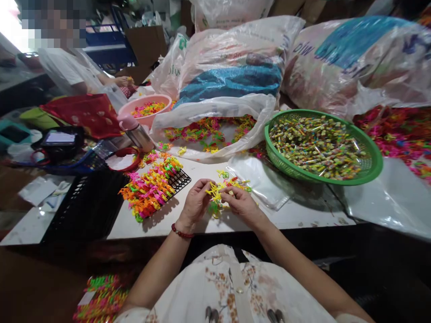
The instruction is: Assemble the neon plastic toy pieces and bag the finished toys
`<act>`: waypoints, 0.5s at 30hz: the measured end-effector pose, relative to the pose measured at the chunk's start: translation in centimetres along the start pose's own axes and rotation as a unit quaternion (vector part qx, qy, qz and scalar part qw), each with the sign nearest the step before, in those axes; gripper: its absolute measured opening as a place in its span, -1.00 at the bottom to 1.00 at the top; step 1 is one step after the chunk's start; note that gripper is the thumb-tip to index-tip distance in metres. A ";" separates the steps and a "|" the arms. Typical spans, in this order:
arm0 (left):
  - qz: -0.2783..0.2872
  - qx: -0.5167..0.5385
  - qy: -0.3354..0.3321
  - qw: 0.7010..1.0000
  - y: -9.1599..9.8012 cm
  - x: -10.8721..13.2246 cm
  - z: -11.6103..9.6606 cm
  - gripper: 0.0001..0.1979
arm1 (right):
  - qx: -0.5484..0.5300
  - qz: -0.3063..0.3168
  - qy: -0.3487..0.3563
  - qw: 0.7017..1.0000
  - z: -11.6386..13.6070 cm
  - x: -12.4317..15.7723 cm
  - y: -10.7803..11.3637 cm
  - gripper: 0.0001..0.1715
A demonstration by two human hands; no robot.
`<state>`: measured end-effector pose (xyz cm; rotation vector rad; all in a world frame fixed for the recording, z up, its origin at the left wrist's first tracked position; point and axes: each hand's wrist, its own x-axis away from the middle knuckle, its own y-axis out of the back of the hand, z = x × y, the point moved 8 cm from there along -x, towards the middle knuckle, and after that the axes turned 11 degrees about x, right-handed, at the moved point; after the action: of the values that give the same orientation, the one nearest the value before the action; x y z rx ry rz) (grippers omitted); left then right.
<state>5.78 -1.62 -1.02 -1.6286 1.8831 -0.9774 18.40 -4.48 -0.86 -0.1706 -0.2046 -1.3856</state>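
Between my two hands, at the front edge of the white table, is a small yellow plastic toy piece [214,192]. My left hand [194,205], with a red bead bracelet at the wrist, pinches it from the left. The fingers of my right hand [243,207] are closed at its right side; what lies inside them is partly hidden. Green toy pieces [214,209] lie on the table under and behind my hands. Left of my left hand, a black grid rack [182,180] holds rows of pink, orange, yellow and green plastic toys [151,188].
A green basket [370,172] of small wrapped items stands right, beside clear plastic bags [261,179]. Behind, an open white sack [202,154] spills colourful pieces. Stacked black racks [85,206], a steel flask [139,137] and a pink basin [148,120] stand left. Another person sits far left.
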 end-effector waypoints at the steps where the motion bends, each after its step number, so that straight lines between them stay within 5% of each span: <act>1: -0.002 -0.002 0.003 1.000 0.1 0.0 0.1 -0.78 | 0.007 -0.005 0.001 1.000 0.0 0.2 0.1 -0.54; 10: -0.037 0.013 0.020 0.999 0.7 0.3 1.5 -0.54 | 0.121 -0.084 0.075 0.986 -0.6 0.1 1.7 -0.58; 15: -0.036 -0.013 0.041 0.998 0.6 0.9 2.2 -0.57 | 0.232 -0.106 0.111 0.961 0.6 0.6 1.9 -0.66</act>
<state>6.85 -2.89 -2.79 -1.7049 1.9101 -1.0687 20.30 -4.54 -0.16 0.4058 -0.3614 -1.5176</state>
